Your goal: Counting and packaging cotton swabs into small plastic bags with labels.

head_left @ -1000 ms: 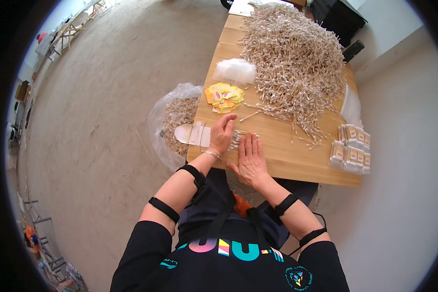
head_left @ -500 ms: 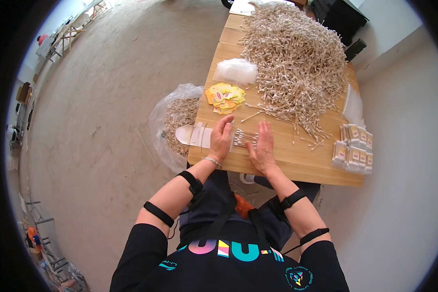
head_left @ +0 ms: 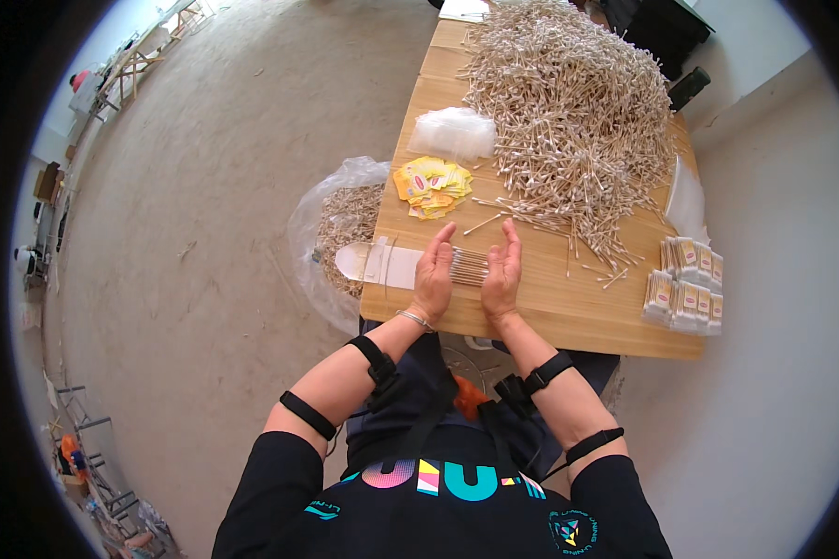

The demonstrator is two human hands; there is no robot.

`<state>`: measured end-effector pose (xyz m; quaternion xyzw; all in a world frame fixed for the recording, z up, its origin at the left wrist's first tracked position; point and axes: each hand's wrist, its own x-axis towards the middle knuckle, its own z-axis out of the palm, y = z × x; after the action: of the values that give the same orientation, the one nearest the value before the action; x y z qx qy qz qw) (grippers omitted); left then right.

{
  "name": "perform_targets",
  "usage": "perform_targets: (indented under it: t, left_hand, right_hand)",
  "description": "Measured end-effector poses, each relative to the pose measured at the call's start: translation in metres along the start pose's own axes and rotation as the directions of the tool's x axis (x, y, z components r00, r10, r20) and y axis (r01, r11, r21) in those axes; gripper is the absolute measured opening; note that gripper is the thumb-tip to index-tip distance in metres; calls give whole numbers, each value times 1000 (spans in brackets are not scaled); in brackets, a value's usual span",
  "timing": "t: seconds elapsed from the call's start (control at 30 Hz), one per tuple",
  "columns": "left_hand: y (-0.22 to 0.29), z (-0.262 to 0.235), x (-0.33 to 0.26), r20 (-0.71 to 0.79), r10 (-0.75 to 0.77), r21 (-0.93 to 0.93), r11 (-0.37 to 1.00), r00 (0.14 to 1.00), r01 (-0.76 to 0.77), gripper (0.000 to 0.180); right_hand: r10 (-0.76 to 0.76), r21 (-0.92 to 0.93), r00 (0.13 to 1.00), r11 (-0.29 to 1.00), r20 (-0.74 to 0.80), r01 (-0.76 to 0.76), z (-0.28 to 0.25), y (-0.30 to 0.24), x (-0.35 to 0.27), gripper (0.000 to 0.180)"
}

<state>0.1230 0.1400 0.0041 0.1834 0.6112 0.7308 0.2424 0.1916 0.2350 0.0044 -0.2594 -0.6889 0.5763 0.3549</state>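
Overhead, the left hand (head_left: 433,278) and right hand (head_left: 502,272) stand on edge on the table (head_left: 569,312), fingers straight and unclenched, pressing a small bundle of swabs (head_left: 469,266) between the palms. Just left lies a clear sleeve (head_left: 378,263); the big swab heap (head_left: 569,112) sits behind. Uneven pressure could probably splay the bundle, rolling swabs loose.

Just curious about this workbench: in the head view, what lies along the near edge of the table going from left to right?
Clear bag of sticks → flat clear pouch → left hand → small bundle of sticks → right hand → stacked filled packets.
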Motion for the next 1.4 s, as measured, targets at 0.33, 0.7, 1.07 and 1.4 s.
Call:
perform_targets:
  t: [0.33, 0.7, 1.07, 1.4]
  left_hand:
    - [-1, 2, 6, -11, 25, -14, 1000, 1000, -25, 48]
    - [-7, -5, 5, 37, -45, -158, 986, 998, 50, 50]
    - [-1, -1, 3, 2, -15, -142, 990, 1000, 15, 52]
    - [0, -3, 2, 6, 21, 9, 1000, 1000, -21, 54]
  right_hand:
    - [-7, 44, 1000, 999, 5, 7, 9, 4, 1, 46]
    - [-33, -709, 837, 514, 546, 483, -18, -11, -21, 64]
    - [79, -139, 980, 989, 184, -54, -21, -9, -9, 60]
    - [-23, -39, 988, 999, 155, 29, 2, 2, -3, 53]
